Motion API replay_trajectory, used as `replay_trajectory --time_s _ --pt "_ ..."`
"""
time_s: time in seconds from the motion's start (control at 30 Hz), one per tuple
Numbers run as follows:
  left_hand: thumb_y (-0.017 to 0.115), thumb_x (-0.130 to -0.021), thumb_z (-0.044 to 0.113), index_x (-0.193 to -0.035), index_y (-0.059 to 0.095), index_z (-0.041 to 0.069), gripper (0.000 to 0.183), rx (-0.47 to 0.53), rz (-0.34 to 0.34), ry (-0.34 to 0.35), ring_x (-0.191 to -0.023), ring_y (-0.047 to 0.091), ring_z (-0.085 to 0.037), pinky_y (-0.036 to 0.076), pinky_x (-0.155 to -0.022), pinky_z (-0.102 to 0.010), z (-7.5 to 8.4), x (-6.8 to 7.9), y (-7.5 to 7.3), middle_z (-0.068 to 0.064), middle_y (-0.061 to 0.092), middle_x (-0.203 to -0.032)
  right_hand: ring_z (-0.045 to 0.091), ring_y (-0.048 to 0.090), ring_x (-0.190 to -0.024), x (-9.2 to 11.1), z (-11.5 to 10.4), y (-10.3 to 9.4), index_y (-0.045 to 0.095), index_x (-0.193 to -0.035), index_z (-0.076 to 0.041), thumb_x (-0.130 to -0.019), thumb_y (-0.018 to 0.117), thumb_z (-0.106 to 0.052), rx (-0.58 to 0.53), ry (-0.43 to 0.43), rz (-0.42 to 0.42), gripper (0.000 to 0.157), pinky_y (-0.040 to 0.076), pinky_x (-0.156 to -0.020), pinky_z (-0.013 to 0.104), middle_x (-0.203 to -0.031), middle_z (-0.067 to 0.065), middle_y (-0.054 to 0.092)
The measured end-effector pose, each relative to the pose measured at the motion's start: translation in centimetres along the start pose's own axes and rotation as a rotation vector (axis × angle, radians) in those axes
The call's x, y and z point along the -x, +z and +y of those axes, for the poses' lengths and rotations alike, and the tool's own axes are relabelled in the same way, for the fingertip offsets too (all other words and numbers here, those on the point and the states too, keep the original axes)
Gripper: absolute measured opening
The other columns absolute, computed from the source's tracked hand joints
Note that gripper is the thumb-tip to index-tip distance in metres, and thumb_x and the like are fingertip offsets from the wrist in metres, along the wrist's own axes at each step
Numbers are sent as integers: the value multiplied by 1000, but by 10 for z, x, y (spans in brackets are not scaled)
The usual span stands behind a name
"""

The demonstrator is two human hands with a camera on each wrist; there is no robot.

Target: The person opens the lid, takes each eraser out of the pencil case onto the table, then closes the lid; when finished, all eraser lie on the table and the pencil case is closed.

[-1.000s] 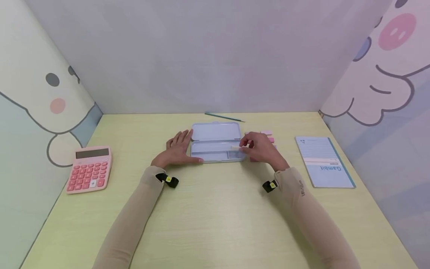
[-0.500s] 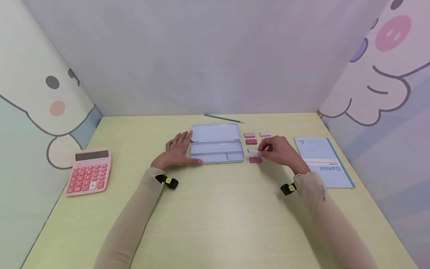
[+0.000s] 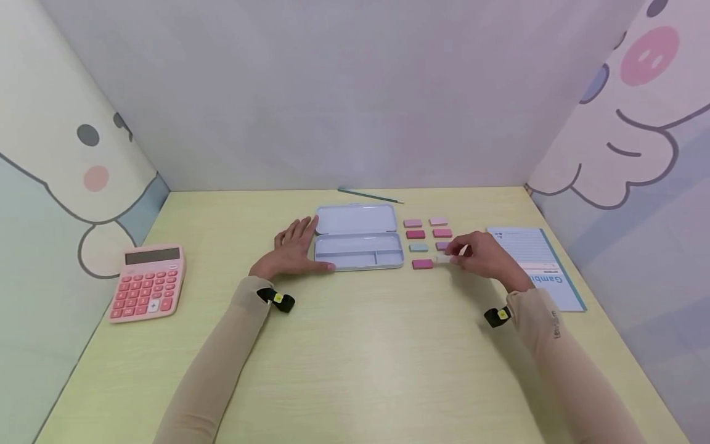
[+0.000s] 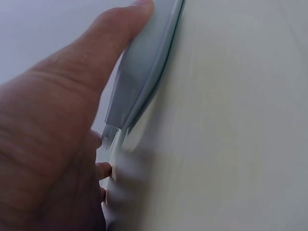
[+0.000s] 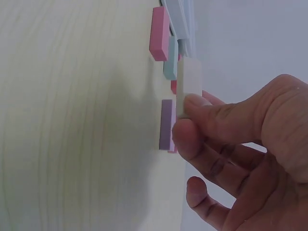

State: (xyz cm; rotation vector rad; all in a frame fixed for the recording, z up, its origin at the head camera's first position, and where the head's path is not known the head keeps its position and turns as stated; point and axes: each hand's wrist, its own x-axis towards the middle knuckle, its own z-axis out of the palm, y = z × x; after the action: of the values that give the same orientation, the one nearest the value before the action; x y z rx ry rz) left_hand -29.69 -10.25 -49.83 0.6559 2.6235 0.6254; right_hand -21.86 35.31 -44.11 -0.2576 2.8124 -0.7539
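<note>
My right hand (image 3: 485,256) pinches a white eraser (image 5: 190,79) between thumb and fingertips, just above the table in the head view. Beside it lie a dark pink eraser (image 3: 422,264), a light blue eraser (image 3: 418,248) and a purple eraser (image 5: 166,125), partly hidden by the fingers in the head view. At the left end of an open white pencil case (image 3: 360,266), my left hand (image 3: 291,254) lies with fingers spread. Its thumb (image 4: 113,26) rests on the case's near edge. The case's tray has several compartments, with nothing seen inside.
Several more pink erasers (image 3: 415,234) stand in two columns right of the case. A pencil (image 3: 370,195) lies behind it. A pink calculator (image 3: 148,283) is at the left, a notepad (image 3: 546,290) at the right. Walls enclose the table's back and sides.
My right hand has moved right with the white eraser, from above the case's right end to beyond the dark pink eraser. The left hand has stayed in place.
</note>
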Motion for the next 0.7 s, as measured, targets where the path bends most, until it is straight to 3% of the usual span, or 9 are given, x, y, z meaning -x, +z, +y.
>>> replay_trajectory --time_s 0.3,0.7 --pt "72 -82 81 -174 -9 19 137 18 9 7 -169 -7 -42 3 -129 -71 0 0 0 -14 -6 -183 20 58 -78 1 11 -2 80 -107 -5 -97 70 -3 -34 61 -79 14 49 -66 30 -97 9 74" --pt "71 -79 86 -174 -9 20 140 34 12 9 -169 -8 -42 3 -129 -71 -3 -2 3 -14 -6 -183 20 59 -78 -2 11 -3 80 -110 -3 -99 68 -4 -60 84 -108 16 50 -68 31 -98 11 74"
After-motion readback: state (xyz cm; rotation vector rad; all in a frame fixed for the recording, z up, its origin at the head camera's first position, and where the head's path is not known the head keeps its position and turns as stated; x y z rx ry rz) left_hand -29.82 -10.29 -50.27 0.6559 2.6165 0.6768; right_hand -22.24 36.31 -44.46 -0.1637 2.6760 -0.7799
